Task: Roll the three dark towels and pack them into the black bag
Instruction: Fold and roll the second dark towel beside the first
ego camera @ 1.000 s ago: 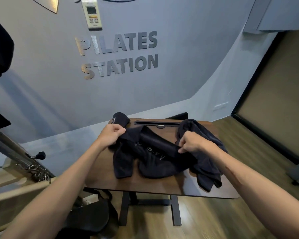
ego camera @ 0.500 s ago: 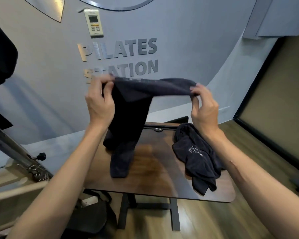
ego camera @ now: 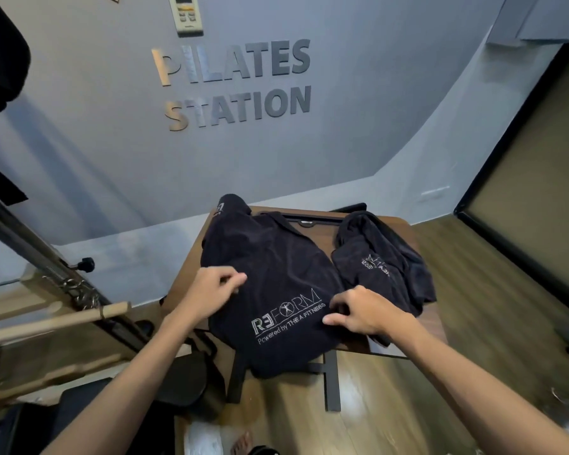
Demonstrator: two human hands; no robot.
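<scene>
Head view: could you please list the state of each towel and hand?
Spread towel: laid flat on the table, logo up, near edge overhanging.
Rolled towel: rolled, at the far left corner.
Crumpled towel: bunched, unrolled.
Left hand: on the spread towel.
Right hand: fingers curled at its right edge.

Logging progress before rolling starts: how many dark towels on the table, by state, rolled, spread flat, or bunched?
Rolled: 1, the rolled towel at the table's far left corner.
Spread flat: 1, the logo towel under the left hand and right hand.
Bunched: 1, the crumpled towel on the right.
Total: 3
</scene>
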